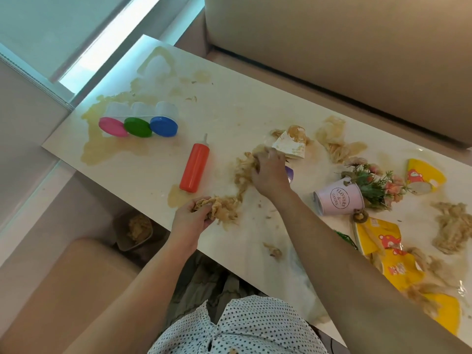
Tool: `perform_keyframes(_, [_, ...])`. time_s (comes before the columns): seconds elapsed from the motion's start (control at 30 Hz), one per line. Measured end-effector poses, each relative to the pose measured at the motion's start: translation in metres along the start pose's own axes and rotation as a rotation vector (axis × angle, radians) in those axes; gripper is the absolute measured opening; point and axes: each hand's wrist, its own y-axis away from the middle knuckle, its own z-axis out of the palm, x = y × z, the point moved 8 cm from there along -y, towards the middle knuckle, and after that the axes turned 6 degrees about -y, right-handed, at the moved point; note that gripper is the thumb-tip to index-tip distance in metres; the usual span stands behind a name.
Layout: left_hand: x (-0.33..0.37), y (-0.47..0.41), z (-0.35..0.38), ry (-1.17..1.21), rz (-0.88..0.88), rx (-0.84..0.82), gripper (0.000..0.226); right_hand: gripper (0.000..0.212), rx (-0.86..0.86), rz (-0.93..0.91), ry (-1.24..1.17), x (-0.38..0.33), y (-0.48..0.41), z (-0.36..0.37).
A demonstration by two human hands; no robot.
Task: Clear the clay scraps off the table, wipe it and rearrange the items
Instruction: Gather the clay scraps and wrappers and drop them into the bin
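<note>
Clay scraps (452,231) are strewn along the counter (229,111), with tan smears toward its far-left end. A clay clump (224,206) is held at the near edge by the left hand (190,215), the grip closed round it with fingers curled. The right hand (268,172) is set palm-down on a clay pile (242,167) just beside a tipped paper cup (291,143). Its grip appears closed into the pile, though the fingertips are hidden by the back of the hand. A thin trail of scraps is seen between pile and clump, its long axis running diagonally from the right hand toward the near edge and the left hand. A bin (134,229) with clay already in it sits on the floor below the counter edge, just left of the left hand, so that hand is judged the nearer for dumping. The pile is best dragged down the trail toward it. A red squeeze bottle (194,166) lies beside the trail and could be knocked. Three lidded tubs (138,126), a tipped pink bucket (338,199) and yellow packets (424,175) are not yet rearranged, and wiping is not yet begun.
</note>
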Motion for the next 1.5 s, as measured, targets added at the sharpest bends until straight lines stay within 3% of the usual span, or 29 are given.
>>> perform_keyframes(0.07, [0.003,0.000,-0.007,-0.003,0.007,0.019,0.020,0.061,-0.178,0.071,0.147,0.011,-0.008,0.020])
perform_keyframes(0.13, [0.004,-0.001,-0.013,-0.010,0.010,0.035,0.019,0.066,-0.274,0.004,0.271,0.008,-0.005,0.042])
perform_keyframes(0.23, [0.000,-0.004,-0.022,-0.004,-0.006,0.050,0.018,0.060,-0.273,-0.165,0.370,-0.016,0.015,0.065])
perform_keyframes(0.37, [-0.008,-0.006,-0.039,-0.008,-0.036,0.111,0.016,0.054,-0.309,-0.233,0.258,-0.020,0.049,0.079])
perform_keyframes(0.47, [-0.013,-0.008,-0.048,0.027,-0.072,0.138,0.016,0.069,-0.306,-0.150,0.169,-0.016,0.057,0.078])
perform_keyframes(0.57, [-0.023,-0.011,-0.049,0.142,-0.151,0.132,0.017,0.086,-0.349,-0.163,0.276,-0.030,0.060,0.093])
perform_keyframes(0.63, [-0.028,-0.012,-0.048,0.224,-0.188,0.123,0.018,0.082,-0.373,-0.210,0.361,-0.038,0.063,0.107])
perform_keyframes(0.8, [-0.027,-0.010,-0.056,0.255,-0.189,0.116,0.016,0.035,-0.225,-0.253,0.272,-0.020,0.064,0.097])
perform_keyframes(0.9, [-0.026,-0.010,-0.063,0.247,-0.180,0.121,0.013,0.023,-0.143,-0.144,0.119,0.001,0.064,0.075])
perform_keyframes(1.07, [-0.029,-0.008,-0.066,0.251,-0.171,0.124,0.010,0.021,0.128,0.033,-0.221,0.014,0.062,0.021])
perform_keyframes(1.3, [0.018,0.003,-0.043,0.270,-0.040,-0.020,0.022,0.022,0.172,-0.019,-0.325,-0.025,0.055,-0.015])
perform_keyframes(1.5, [0.071,0.018,-0.056,0.280,0.106,-0.083,0.020,0.025,0.114,-0.036,-0.353,-0.061,0.053,-0.016])
